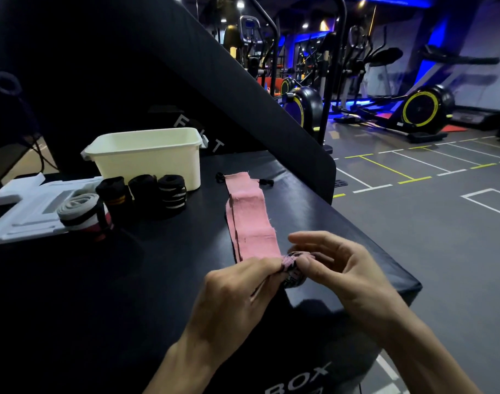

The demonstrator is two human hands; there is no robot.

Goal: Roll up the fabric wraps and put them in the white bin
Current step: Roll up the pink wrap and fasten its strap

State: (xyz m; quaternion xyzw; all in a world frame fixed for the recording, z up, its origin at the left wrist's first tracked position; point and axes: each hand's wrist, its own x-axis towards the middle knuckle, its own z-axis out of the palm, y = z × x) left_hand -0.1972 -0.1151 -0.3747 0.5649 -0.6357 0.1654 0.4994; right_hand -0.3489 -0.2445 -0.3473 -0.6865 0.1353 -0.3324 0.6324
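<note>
A pink fabric wrap (250, 220) lies stretched along a black padded box (129, 280), its near end wound into a small roll (294, 270) that both hands hold: the left hand (237, 294) pinches the roll's left side with curled fingers, and the right hand (339, 265) pinches its right side with the thumb, the other fingers loosely spread above. Beyond the wrap's far end, to the left, stands the white bin (146, 157), with three rolled black wraps (143, 194) just before it and a grey rolled wrap (81, 211) on a white foam piece (24, 206). Exercise bikes (425, 109) stand on the gym floor behind.
</note>
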